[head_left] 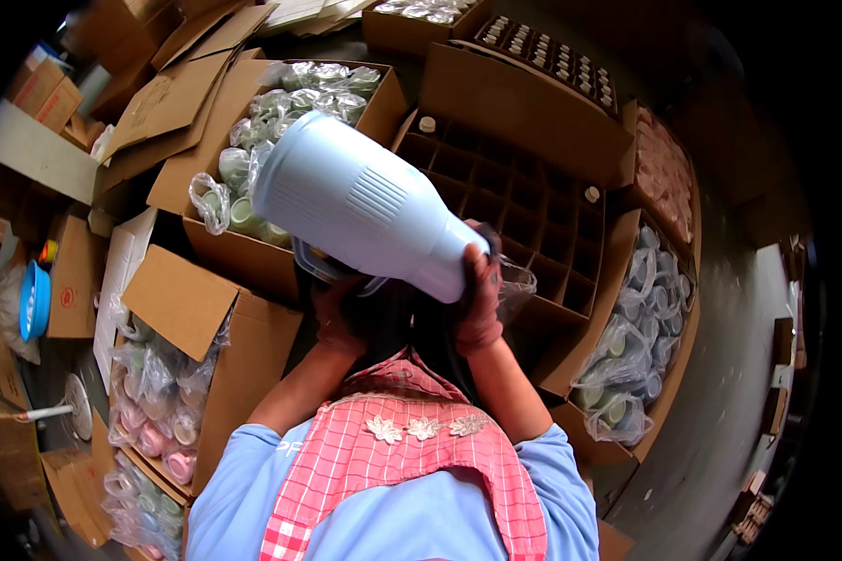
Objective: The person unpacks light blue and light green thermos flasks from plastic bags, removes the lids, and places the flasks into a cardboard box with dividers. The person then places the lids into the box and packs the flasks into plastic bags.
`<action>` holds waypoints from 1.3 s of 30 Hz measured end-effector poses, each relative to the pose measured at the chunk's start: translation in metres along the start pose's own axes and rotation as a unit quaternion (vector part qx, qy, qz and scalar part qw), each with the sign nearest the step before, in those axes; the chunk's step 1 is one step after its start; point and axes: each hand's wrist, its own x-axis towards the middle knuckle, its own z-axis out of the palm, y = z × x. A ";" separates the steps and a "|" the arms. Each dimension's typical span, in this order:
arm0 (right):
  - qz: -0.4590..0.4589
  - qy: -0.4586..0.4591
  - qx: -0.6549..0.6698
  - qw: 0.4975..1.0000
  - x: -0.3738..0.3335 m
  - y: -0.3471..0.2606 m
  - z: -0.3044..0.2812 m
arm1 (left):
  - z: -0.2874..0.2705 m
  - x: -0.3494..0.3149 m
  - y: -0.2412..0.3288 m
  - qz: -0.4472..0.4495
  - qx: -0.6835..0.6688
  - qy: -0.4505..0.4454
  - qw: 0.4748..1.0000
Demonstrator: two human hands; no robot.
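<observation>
A large light-blue tumbler (355, 192) with ribbed bands and a side handle lies tilted in front of my chest, wide end up to the left. My right hand (480, 297), in a dark reddish glove, is closed round its narrow end. Below the handle, my left hand (339, 313), gloved too, is closed against the tumbler's underside; shadow and the tumbler hide part of its fingers. Clear plastic film (516, 285) hangs just beside my right hand. Behind the tumbler stands a divided carton (524, 210), mostly vacant cells, with a white-capped item (428, 124) in one corner and another at the right.
An open carton (243, 248) at the far left holds bagged green cups. Bagged pink and pale cups (164, 411) fill a carton at the near left. More bagged cups (636, 327) sit to the right. A blue basin (35, 299) stands far left. Grey floor (711, 374) shows at right.
</observation>
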 end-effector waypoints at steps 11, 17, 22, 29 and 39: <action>0.286 -0.003 0.018 0.958 0.004 -0.011 -0.079 | -0.035 0.037 0.007 -0.353 -0.067 -0.032 0.933; 0.135 0.341 -0.587 0.721 0.068 0.099 -0.269 | -0.036 0.014 -0.004 -0.321 -0.029 -0.203 0.924; 0.163 0.225 -0.156 0.948 0.089 0.134 -0.247 | -0.032 0.075 0.008 -0.465 -0.131 -0.378 0.790; 0.075 -0.096 0.010 0.993 0.134 0.036 -0.104 | 0.024 0.161 -0.099 -0.308 0.107 -0.147 0.934; 0.134 0.018 0.087 0.987 0.076 0.072 -0.168 | 0.010 0.120 -0.098 -0.380 -0.058 -0.073 0.920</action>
